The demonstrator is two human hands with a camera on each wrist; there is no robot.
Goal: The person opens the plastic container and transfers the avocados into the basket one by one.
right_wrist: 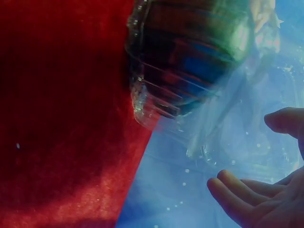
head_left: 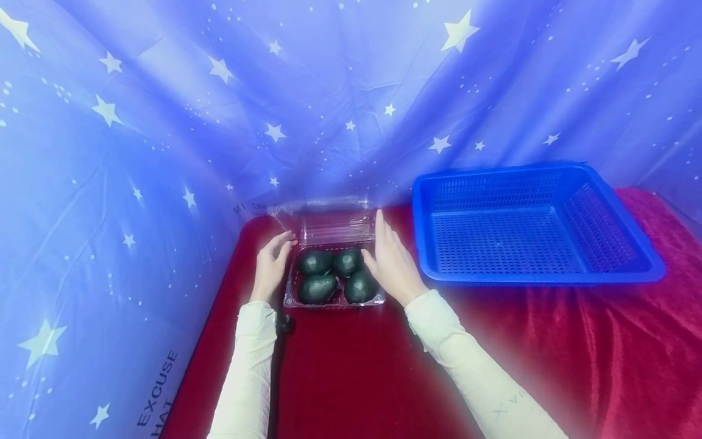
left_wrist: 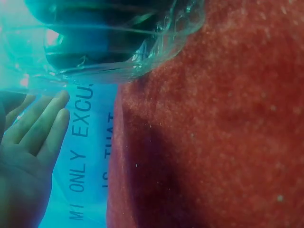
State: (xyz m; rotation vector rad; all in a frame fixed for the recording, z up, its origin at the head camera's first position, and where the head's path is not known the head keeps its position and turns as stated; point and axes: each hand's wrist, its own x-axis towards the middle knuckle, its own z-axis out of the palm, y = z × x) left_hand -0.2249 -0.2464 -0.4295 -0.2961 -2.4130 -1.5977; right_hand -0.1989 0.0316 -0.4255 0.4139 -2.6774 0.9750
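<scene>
A clear plastic clamshell box (head_left: 290, 300) stands on the red cloth with its lid (head_left: 337, 228) raised at the back. Several dark green avocados (head_left: 317, 289) lie in its base. My left hand (head_left: 269, 265) is at the box's left side, fingertips by the hinge end, thumb toward the box. On the right, my right hand (head_left: 392, 259) reaches forward with extended fingers beside the lid's right edge, its thumb near an avocado. Both wrist views show the clear box wall close up, with the left fingers (left_wrist: 57, 128) and right fingers (right_wrist: 232, 194) fairly straight.
A blue perforated plastic basket (head_left: 540, 277) stands right of the box. Red velvety cloth (head_left: 351, 372) covers the table. A blue curtain (head_left: 329, 91) with white stars hangs behind and along the left edge. A small dark object (head_left: 286, 324) lies near the left cuff.
</scene>
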